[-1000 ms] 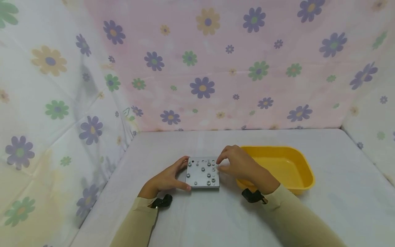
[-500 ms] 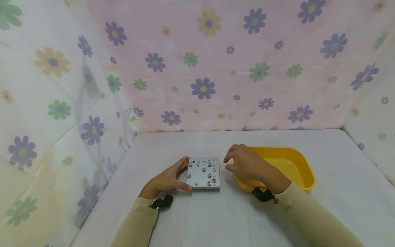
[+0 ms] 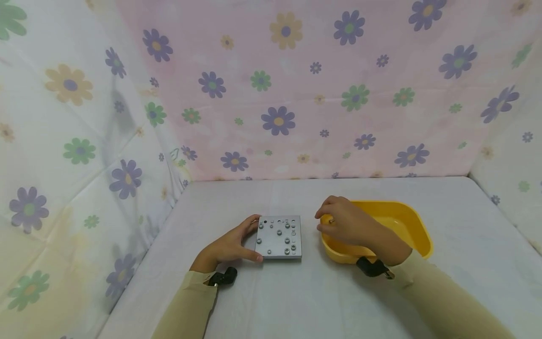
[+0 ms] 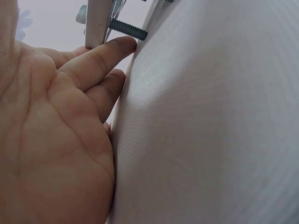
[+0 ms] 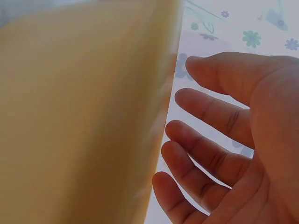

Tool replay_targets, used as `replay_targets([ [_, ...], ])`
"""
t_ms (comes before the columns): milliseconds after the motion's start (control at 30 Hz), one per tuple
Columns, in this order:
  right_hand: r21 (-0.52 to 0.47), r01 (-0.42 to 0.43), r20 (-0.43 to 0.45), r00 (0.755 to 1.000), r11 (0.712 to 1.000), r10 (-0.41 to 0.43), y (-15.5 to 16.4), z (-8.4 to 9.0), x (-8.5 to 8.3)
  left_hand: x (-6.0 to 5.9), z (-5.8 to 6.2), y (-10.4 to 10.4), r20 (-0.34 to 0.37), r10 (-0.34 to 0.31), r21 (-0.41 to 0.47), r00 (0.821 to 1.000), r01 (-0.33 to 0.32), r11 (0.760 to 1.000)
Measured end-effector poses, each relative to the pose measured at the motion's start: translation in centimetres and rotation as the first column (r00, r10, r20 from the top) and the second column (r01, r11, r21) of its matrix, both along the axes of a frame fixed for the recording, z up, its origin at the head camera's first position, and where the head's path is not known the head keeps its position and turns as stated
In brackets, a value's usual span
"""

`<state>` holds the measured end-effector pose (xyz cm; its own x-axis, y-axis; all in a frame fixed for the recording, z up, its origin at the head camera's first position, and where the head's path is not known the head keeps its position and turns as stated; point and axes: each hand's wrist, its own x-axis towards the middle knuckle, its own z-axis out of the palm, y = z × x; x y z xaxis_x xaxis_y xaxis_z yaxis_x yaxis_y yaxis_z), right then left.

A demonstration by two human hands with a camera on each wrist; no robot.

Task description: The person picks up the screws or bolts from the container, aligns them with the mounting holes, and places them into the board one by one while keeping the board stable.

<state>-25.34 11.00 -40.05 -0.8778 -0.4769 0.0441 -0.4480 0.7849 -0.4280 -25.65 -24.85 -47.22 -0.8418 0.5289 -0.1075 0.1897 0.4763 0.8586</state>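
Observation:
A square silvery metal plate (image 3: 273,238) lies on the white table, with several hex-socket bolts and holes across its top. My left hand (image 3: 230,244) holds its left side, thumb at the near corner and fingers at the far one. From the left wrist, a threaded bolt shank (image 4: 128,29) sticks out beneath the plate's edge (image 4: 98,23), beside a fingertip. My right hand (image 3: 349,225) hovers over the left rim of a yellow plastic tub (image 3: 417,230). Its fingers (image 5: 201,105) are loosely bent and apart, with nothing between them in the right wrist view.
The white-covered table (image 3: 275,296) ends at a pink flowered cloth (image 3: 313,99) behind, with a white flowered cloth (image 3: 84,188) along the left. The tub's raised walls stand right of the plate. Black wrist cameras sit under both cuffs.
My right hand has moved from the plate's right edge rightward, over the tub's left rim. The left hand and the plate have stayed where they were.

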Motion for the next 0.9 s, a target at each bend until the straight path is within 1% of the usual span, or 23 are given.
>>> replay_targets([
  [333, 0.023, -0.034, -0.030, 0.999, 0.999, 0.035, 2.0, -0.3, 0.0, 0.3, 0.3, 0.1, -0.005, 0.012, -0.015, 1.000, -0.012, 1.000],
  [600, 0.024, -0.043, 0.001, 0.999, 0.999, 0.043, 4.0, -0.5, 0.2, 0.3, 0.1, -0.1, -0.008, 0.019, -0.025, 1.000, -0.019, 1.000],
  [733, 0.044, -0.035, 0.012, 0.999, 0.998, 0.034, 5.2, -0.5, 0.4, 0.1, -0.2, -0.2, -0.005, 0.019, -0.032, 1.000, -0.019, 0.999],
  [900, 0.072, -0.030, 0.023, 0.999, 0.997, 0.029, 6.7, -0.1, 0.6, -0.1, -0.4, -0.3, -0.003, 0.024, -0.039, 1.000, -0.024, 0.999],
])
